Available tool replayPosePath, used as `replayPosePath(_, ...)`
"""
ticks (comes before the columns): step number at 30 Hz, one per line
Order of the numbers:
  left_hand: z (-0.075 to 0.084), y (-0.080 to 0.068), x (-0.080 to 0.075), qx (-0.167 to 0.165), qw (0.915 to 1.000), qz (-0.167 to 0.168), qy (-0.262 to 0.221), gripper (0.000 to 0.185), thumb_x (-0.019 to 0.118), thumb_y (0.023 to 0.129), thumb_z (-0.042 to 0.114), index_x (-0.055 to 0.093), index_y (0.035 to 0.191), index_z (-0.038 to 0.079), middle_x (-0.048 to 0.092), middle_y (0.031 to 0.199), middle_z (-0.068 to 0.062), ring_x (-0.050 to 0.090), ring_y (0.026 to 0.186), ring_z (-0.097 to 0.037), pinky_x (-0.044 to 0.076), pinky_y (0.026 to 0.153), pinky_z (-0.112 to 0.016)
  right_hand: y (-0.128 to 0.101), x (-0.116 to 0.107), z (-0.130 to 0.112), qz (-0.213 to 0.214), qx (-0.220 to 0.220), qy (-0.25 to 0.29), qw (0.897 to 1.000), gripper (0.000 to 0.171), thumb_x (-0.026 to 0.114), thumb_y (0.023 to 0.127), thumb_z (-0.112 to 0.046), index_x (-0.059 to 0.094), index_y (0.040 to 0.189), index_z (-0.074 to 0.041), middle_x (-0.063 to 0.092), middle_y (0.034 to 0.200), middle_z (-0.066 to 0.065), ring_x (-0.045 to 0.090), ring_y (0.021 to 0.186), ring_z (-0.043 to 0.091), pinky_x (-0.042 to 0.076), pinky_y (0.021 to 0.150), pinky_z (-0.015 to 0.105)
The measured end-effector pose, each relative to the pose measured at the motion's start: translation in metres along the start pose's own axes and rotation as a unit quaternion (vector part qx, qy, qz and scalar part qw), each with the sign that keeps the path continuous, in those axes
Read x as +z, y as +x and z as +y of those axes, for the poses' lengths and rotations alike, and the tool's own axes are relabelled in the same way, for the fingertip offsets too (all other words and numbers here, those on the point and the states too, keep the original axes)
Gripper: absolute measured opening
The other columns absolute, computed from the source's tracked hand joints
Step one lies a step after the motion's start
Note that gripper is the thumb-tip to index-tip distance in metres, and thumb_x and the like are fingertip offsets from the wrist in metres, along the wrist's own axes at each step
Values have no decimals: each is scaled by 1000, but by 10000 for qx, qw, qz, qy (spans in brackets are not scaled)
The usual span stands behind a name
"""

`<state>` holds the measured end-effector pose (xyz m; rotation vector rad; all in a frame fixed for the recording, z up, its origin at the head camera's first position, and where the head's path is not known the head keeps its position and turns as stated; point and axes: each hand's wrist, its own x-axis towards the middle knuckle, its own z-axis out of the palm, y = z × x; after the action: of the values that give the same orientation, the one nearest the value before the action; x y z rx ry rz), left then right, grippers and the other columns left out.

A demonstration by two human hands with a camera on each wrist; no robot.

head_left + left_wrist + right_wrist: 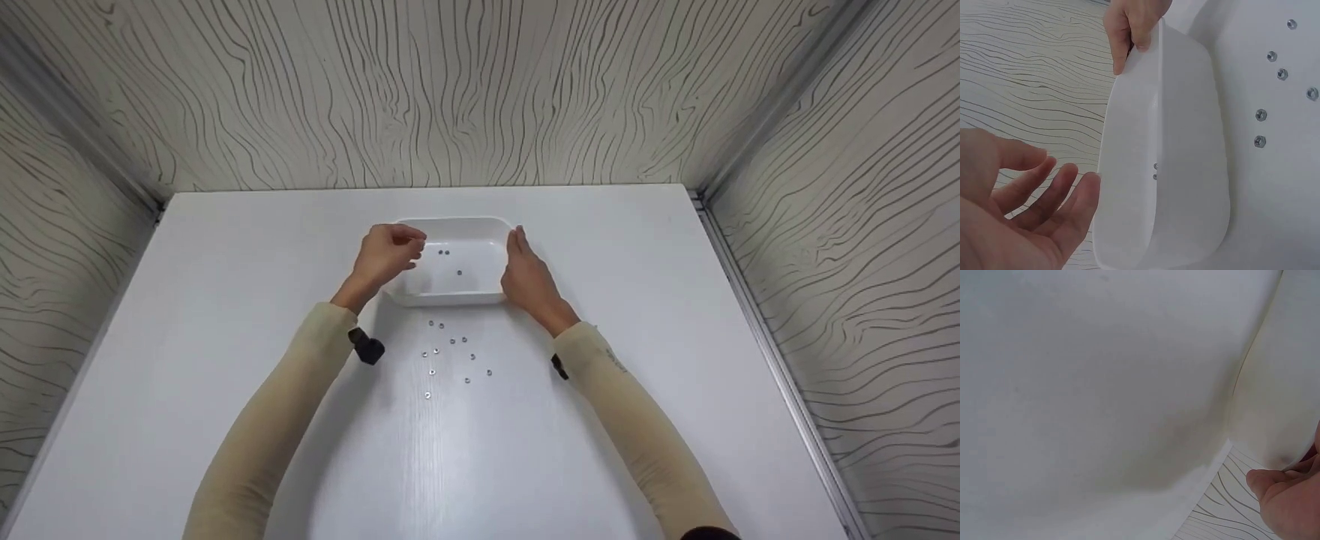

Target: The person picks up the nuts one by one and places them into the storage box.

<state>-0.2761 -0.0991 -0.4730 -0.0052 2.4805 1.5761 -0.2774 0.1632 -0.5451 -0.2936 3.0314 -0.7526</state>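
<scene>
A white plastic tray (454, 299) stands near the back of the table with three small metal nuts (460, 273) inside. My right hand (531, 283) grips the tray's right end, with fingers and thumb on either side of the rim in the left wrist view. Above the tray's left end is my left hand (384, 255). Its thumb and index fingertips (1039, 157) come together while the other fingers spread loosely; whether anything is between them is hidden. Several more hex nuts (1261, 115) lie scattered on the table in front of the tray.
The white table (645, 390) has wood-grain patterned panels (450, 97) at its back and both sides. Metal rails (780, 382) run along the side edges. A small black camera (367, 349) is strapped to the left wrist.
</scene>
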Motion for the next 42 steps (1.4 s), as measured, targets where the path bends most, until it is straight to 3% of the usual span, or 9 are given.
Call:
replayPosePath(7, 2, -12, 6, 667, 9937, -4, 895, 29, 60, 105, 19, 75, 122, 2, 75, 122, -16, 73, 111, -30, 61, 93, -40, 1, 0, 0, -16, 52, -15, 10000, 60, 41, 107, -2, 22, 162, 10, 18, 173, 27, 35, 156, 39, 39, 127, 45)
replayPosePath(11, 0, -21, 12, 993, 9895, -100, 1043, 29, 61, 105, 18, 76, 121, 0, 76, 122, -16, 72, 116, -30, 60, 100, -45, 0, -1, 0, 4, 51, -26, 10000, 60, 40, 107, -2, 22, 162, 10, 19, 173, 27, 34, 157, 39, 38, 128, 45)
replayPosePath(19, -4, -37, 21, 1619, 9795, -209, 1177, 26, 63, 103, 12, 73, 122, -3, 74, 123, -17, 72, 116, -29, 63, 101, -42, 0, -1, 2, 23, 61, -88, 9999, 60, 40, 107, -3, 22, 162, 9, 18, 174, 27, 33, 158, 38, 37, 128, 45)
replayPosePath(29, -18, -57, 22, 1748, 9751, -301, 1333, 25, 63, 103, 8, 73, 123, -2, 73, 123, -17, 71, 117, -29, 63, 101, -43, 1, 2, 0, -71, 68, -76, 9999, 59, 38, 109, -8, 20, 164, 7, 18, 175, 24, 29, 160, 35, 32, 131, 45)
replayPosePath(35, -24, -72, 24, 1983, 9639, -404, 1730, 24, 63, 102, 8, 75, 121, -3, 74, 122, -17, 71, 118, -32, 62, 101, -48, 1, 1, 0, -46, 35, -23, 10000, 60, 40, 109, -7, 20, 163, 8, 17, 175, 25, 32, 159, 37, 35, 130, 45)
replayPosePath(42, -33, -88, 32, 2235, 9518, -275, 2083, 24, 66, 101, 8, 74, 121, -4, 73, 122, -17, 72, 114, -33, 62, 96, -47, 1, 2, 1, -45, 89, -23, 9999, 60, 38, 109, -8, 18, 164, 6, 17, 175, 24, 27, 161, 34, 31, 131, 44)
